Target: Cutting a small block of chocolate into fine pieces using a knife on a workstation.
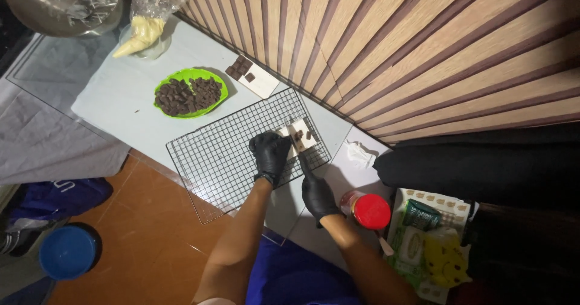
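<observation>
Green plate (163, 89), toward the far side of the table (115, 99): it holds a heap of dark brown chocolate chunks (188, 96). Just beyond it, at the table's wall-side edge, lies a white slab (261, 82) with a few chocolate squares on its far end. At the far left corner a clear piping bag (142, 32) holds pale yellow cream; a metal bowl (60, 3) sits beyond that corner, contents unclear. A jar with a red lid (371, 211) stands closed at the near right end of the table, just beside the right wrist.

Black wire cooling rack (223, 154): lies flat on the table's near half. A white block (296, 134) with small chocolate pieces on it rests at the rack's right corner.

Left hand (270, 155), black-gloved: curled palm down, fingers bent and resting on the near edge of the white block; whether it grips the block I cannot tell.

Right hand (317, 193), black-gloved: closed around a thin tool (307, 157) whose end reaches the white block. The tool's kind is too small to make out.

On the floor at left sits a blue round lid or bowl (66, 252).
</observation>
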